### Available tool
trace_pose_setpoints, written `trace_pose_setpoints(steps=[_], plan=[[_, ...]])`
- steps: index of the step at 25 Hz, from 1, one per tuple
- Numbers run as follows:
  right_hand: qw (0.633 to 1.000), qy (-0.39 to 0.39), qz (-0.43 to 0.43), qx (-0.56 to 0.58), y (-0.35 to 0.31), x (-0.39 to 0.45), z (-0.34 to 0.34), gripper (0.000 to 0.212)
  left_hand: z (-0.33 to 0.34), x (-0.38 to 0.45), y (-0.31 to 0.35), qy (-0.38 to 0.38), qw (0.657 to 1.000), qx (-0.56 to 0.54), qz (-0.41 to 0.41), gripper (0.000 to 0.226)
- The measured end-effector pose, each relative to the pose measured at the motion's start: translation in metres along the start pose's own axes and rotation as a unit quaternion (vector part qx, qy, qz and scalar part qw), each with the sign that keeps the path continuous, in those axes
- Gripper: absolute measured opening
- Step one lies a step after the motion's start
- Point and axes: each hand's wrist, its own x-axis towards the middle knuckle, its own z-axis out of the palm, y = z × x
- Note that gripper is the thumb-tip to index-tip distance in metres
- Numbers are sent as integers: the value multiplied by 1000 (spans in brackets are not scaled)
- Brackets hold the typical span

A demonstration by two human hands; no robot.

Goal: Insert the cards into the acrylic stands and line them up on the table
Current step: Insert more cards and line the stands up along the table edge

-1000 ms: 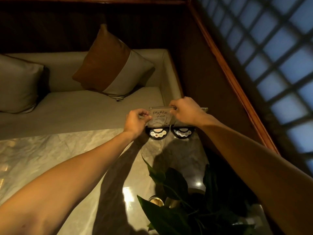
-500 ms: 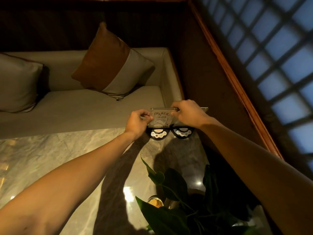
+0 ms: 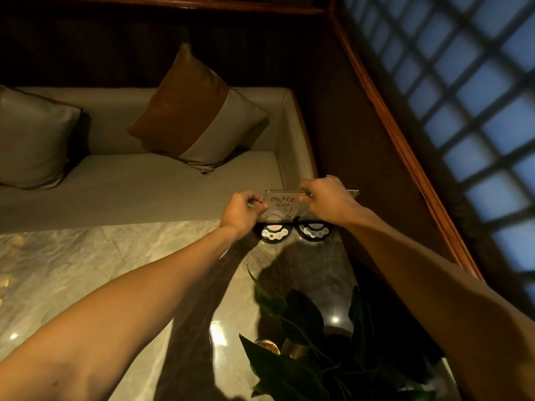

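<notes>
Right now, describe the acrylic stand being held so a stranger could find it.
Look to the marble table's far right corner, by the sofa. Just above two round black button pads, both hands pinch a clear acrylic stand. Unlike the pads, it is transparent, with a card showing handwriting.

Bare forearms, no sleeves, watch or rings.

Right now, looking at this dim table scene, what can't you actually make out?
- Head view: the card's writing, too small and dim to read.
- Acrylic stand's side edges, covered by the left hand and right hand.
- The two black button units, tops hidden behind the stand.
- The plant's pot, lost under leaves and shadow.
</notes>
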Motion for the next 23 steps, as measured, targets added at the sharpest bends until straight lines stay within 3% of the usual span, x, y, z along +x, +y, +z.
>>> trace_pose_setpoints(steps=[3, 8, 13, 18, 23], plan=[[1000, -6, 12, 0, -7, -1, 0, 21, -6, -4, -2, -7, 1000, 0, -15, 21], [999, 9, 12, -31, -40, -14, -13, 51, -47, -26, 4, -21, 1000, 3, -10, 33], [997, 60, -37, 21, -127, -36, -19, 66, -135, -89, 19, -61, 990, 130, 9, 55], [995, 3, -79, 67, -242, -66, 13, 82, -237, -172, 6, 3, 984, 175, 24, 64], [985, -37, -97, 139, -354, -103, 63, 93, -335, -261, -34, 91, 985, 147, 17, 63]])
